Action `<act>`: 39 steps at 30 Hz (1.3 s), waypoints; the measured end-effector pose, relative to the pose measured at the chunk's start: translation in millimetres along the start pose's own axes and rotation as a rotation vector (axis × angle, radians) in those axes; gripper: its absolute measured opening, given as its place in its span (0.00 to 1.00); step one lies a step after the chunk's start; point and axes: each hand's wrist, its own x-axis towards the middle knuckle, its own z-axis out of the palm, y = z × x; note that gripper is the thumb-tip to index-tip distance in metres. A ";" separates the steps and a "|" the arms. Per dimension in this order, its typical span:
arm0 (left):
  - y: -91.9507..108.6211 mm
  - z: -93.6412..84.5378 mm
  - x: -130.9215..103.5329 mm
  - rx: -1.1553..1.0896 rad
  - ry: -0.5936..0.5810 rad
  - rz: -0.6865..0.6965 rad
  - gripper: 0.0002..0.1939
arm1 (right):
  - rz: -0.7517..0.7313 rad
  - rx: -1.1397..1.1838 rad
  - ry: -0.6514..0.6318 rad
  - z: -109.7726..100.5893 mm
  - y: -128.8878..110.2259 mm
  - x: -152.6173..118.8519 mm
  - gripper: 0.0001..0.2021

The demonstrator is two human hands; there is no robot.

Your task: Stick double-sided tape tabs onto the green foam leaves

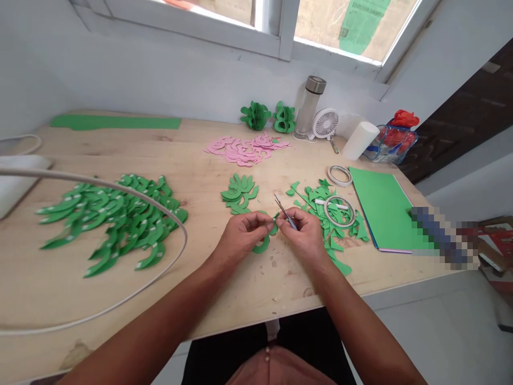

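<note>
My left hand (249, 230) pinches a green paper cutout (262, 246) whose curved end hangs below the fingers. Close beside it, my right hand (302, 231) holds small scissors (284, 208) in the palm, the blades pointing up and away and slightly apart. The right thumb and fingertip also meet at the cutout's edge; whether they grip it I cannot tell. Just beyond my hands lies a small pile of green petal-shaped cutouts (240, 191). Green paper scraps (316, 200) are scattered to the right, with a tape roll (340, 212) on top of them.
Curved green pieces with white tabs (120, 214) are heaped left, near a looping white cable (182, 251). Pink cutouts (244, 148) lie farther back. Green sheets (382, 208) and another tape roll (340, 175) sit right. A glass bottle (309, 109) and fan (325, 124) stand behind.
</note>
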 end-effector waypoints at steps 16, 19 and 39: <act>-3.2 1.7 -0.3 -0.026 0.029 0.040 0.06 | -0.003 -0.012 0.008 0.6 -2.5 -0.3 0.05; -2.8 1.8 -0.5 -0.011 0.023 0.057 0.07 | -0.012 -0.017 -0.002 0.3 -1.6 -0.2 0.04; -0.1 2.0 -0.4 0.014 0.016 0.083 0.07 | -0.121 -0.136 0.021 0.5 2.6 -2.1 0.02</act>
